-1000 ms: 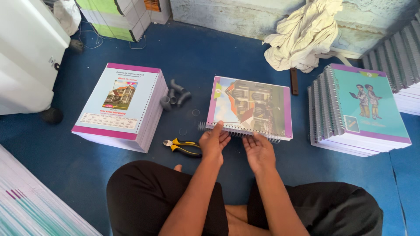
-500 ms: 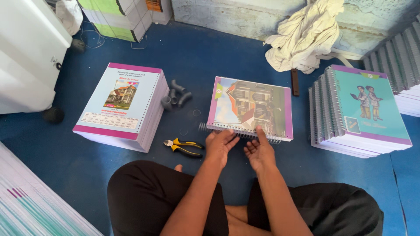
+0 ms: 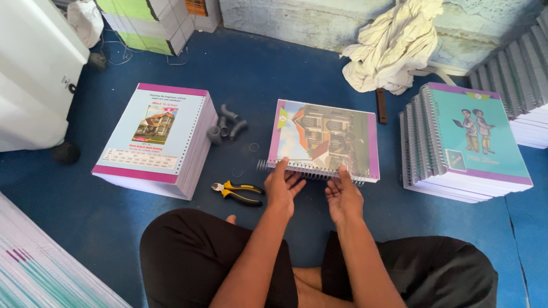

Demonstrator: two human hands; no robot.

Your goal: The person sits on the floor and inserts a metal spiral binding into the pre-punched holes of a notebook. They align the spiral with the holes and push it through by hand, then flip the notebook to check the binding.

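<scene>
Both hands sit closer together than half a second ago; the right hand has come inward along the wire. The left hand rests its fingertips on the metal spiral coil that runs along the near edge of the purple-bordered notebook with a house picture on its cover. The right hand touches the same coil a little further right. Neither hand is clenched; the fingers are bent lightly and pinch at the wire, though how firmly they grip cannot be told.

The notebook lies flat on the blue floor, directly ahead of the hands. Its long axis, and the coil's, runs left to right across the person, so both hands meet it side by side and about equally near.

Yellow-handled pliers lie just left of the left hand. Further left stands a tall stack of unbound punched pages; well right of the right hand are piled teal-covered spiral notebooks.
</scene>
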